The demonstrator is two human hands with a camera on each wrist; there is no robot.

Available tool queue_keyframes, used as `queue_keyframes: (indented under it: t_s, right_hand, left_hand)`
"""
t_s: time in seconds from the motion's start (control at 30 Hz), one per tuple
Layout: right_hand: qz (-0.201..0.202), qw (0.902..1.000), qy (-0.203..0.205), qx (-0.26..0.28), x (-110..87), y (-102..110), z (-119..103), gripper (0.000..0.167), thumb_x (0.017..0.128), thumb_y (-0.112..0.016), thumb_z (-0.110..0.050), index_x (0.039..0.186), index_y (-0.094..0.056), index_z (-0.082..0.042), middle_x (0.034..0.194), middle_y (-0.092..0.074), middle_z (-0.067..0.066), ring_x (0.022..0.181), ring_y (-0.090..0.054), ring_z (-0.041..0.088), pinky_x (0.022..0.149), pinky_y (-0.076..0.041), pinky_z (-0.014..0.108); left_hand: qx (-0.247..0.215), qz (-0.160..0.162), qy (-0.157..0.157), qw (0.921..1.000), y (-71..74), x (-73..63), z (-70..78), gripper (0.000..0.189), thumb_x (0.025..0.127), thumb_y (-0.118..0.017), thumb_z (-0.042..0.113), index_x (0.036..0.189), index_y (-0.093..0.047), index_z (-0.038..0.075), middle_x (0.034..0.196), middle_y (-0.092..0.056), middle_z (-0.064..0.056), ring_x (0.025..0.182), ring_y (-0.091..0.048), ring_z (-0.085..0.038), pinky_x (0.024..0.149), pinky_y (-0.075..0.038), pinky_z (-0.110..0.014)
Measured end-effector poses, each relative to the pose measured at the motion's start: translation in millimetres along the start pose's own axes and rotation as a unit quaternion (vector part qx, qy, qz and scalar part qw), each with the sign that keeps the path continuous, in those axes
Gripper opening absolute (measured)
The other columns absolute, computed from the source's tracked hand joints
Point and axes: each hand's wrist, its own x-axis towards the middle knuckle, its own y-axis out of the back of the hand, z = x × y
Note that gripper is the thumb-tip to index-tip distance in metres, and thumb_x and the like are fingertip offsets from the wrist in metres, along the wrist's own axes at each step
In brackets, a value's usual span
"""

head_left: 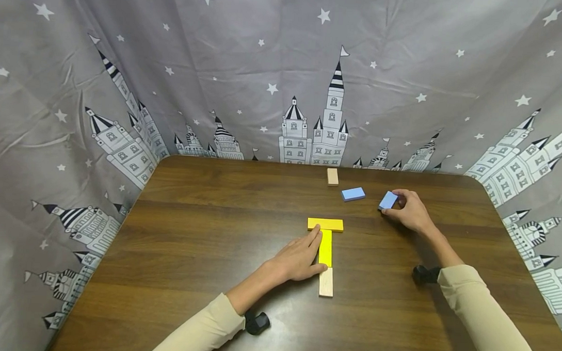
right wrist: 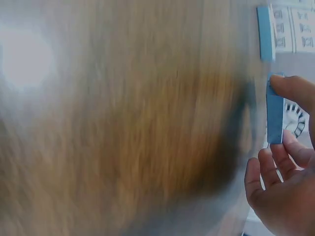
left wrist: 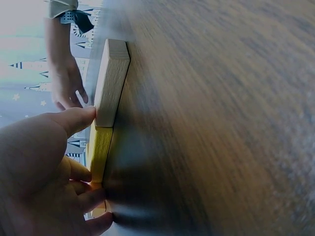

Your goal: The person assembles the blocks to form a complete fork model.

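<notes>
Between thumb and fingertips, my right hand (head_left: 414, 211) pinches a light blue wooden block (head_left: 388, 199). The right wrist view shows this block (right wrist: 275, 113) a little above the tabletop, held at its two ends. My left hand (head_left: 299, 256) lies beside a row of blocks, its fingers nearly straight. Its fingertips touch the yellow blocks, and its thumb is at the join with a plain wood block (head_left: 326, 283). One yellow block (head_left: 330, 225) lies crosswise at the far end; the second yellow block (head_left: 326, 248) runs lengthwise between it and the plain one.
Another blue block (head_left: 353, 194) lies left of my right hand. Behind it, near the far table edge, is a second plain wood block (head_left: 332, 177). A grey curtain (head_left: 248, 55) printed with castles and stars surrounds the brown wooden table (head_left: 190, 234).
</notes>
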Motion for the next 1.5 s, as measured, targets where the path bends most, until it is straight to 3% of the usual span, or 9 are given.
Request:
queue_keyframes:
  t_s: [0.43,0.73,1.27,1.5]
  right_hand:
    - [-0.061,0.9962,0.04,0.047,-5.8,-26.4,-34.8,0.066,0.083,-0.082,-0.016,0.136,-0.05,0.006,0.134,-0.043,0.029,0.118,-0.049,0.044,0.101,-0.04,0.056]
    - [-0.071,0.994,0.066,0.049,-1.5,-43.7,-50.6,0.065,0.081,-0.084,-0.02,0.134,-0.054,0.004,0.13,-0.048,0.027,0.113,-0.053,0.04,0.098,-0.043,0.054]
    - [-0.081,0.9939,0.053,0.053,5.1,-59.6,-59.0,0.064,0.08,-0.084,-0.018,0.133,-0.056,0.006,0.123,-0.053,0.025,0.108,-0.054,0.039,0.096,-0.043,0.051]
    - [-0.092,0.9937,0.038,0.051,8.3,-61.8,-63.0,0.065,0.082,-0.083,-0.02,0.134,-0.055,0.006,0.126,-0.051,0.026,0.11,-0.052,0.038,0.097,-0.043,0.051]
  left_hand:
    - [-0.003,-0.002,0.001,1.0,0.8,-0.9,0.6,0.084,0.099,-0.059,0.044,0.158,-0.018,0.0,0.166,-0.008,-0.012,0.148,-0.022,-0.023,0.117,-0.024,-0.042]
    - [-0.004,-0.005,0.003,1.0,1.3,-0.9,0.4,0.084,0.099,-0.059,0.044,0.158,-0.019,0.0,0.166,-0.009,-0.012,0.148,-0.023,-0.023,0.117,-0.025,-0.042]
    - [-0.01,-0.007,0.004,0.9999,1.8,0.5,1.9,0.084,0.099,-0.059,0.044,0.158,-0.019,0.0,0.166,-0.008,-0.012,0.149,-0.022,-0.023,0.117,-0.024,-0.042]
    - [-0.005,-0.008,0.004,0.9999,1.6,1.1,1.5,0.085,0.098,-0.059,0.045,0.158,-0.019,0.001,0.166,-0.008,-0.011,0.148,-0.022,-0.023,0.117,-0.024,-0.042]
